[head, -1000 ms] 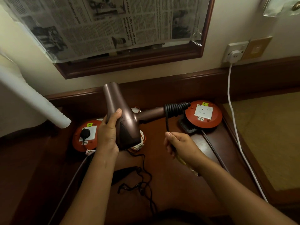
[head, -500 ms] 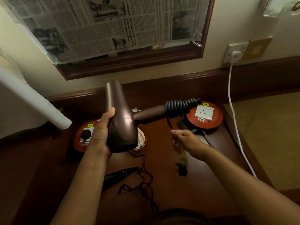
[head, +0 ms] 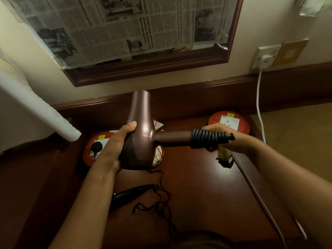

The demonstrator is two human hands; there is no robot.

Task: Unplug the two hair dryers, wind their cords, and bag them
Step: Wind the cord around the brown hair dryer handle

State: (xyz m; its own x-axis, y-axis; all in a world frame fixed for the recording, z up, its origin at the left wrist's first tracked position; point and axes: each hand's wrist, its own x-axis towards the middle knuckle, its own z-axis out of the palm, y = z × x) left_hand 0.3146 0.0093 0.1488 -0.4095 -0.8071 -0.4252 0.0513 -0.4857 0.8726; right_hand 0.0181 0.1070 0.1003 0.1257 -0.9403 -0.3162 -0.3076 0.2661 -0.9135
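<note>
The bronze-brown metallic hair dryer (head: 142, 130) is up in the air above the dark reddish wooden counter (head: 197, 191), barrel pointing away toward the wall and handle lying level to your right. Its black cord (head: 209, 138) is already coiled in tight turns around the outer end of that handle, and the dark plug (head: 226, 161) hangs just below.

To finish the winding well, keep each turn snug against the last one rather than stacking them, and leave a short tail so the plug can be tucked under a loop; my guess is only that last stretch remains. Don't pull hard where the cord leaves the handle.

Your left hand (head: 115, 151) wraps the rear body of the dryer, thumb on top near the barrel, fingers curled beneath; that grip is firmly closed on it, forearm rising from the lower left. Your right hand (head: 221, 133) sits behind the coil at the handle's end, fingers curled about the cord there, though the coil hides exactly how they pinch it.

On the counter below lies a second, slim black dryer (head: 133, 193) with its thin black cord (head: 161, 203) loose and tangled, running to a black plug seated in the left round orange socket reel (head: 93, 150). It's not yet unplugged.
</note>
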